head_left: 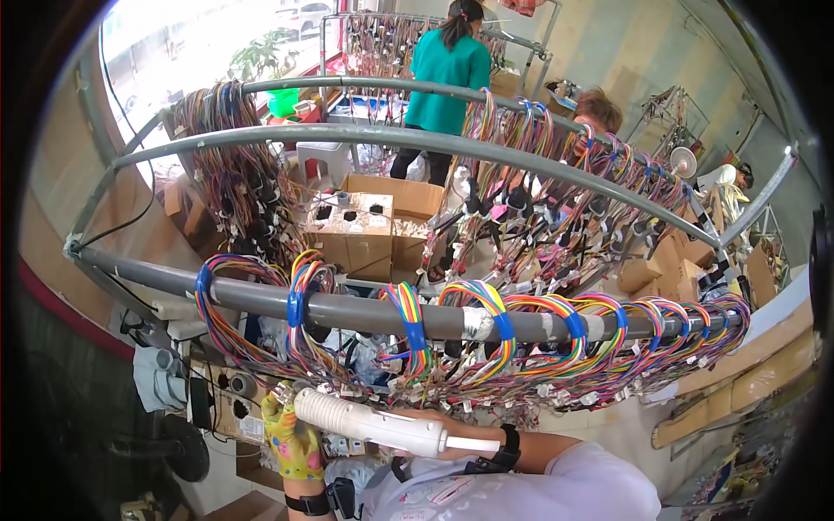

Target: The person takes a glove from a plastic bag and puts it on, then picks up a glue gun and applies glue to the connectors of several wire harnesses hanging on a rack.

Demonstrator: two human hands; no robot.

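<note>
My left hand (292, 438), in a yellow patterned glove, is raised at the lower left. Its fingers are bent together beside small white connectors at the wire ends; what they pinch is hidden. My right forearm reaches across from the right, and my right hand (439, 418) is wrapped around a white ribbed hand tool (369, 422), mostly hidden by it. The tool's wide end lies close to the left glove's fingertips. Just above, bundles of coloured wires (415, 334), tied with blue bands, hang over a grey pipe rail (356, 310).
More grey rails (417, 143) with hanging wire harnesses stand farther off. Cardboard boxes (352, 247) sit between the racks. A person in a green top (443, 78) stands at the back, another person (598, 111) is behind the wires. A dark fan-like object (184, 447) is at lower left.
</note>
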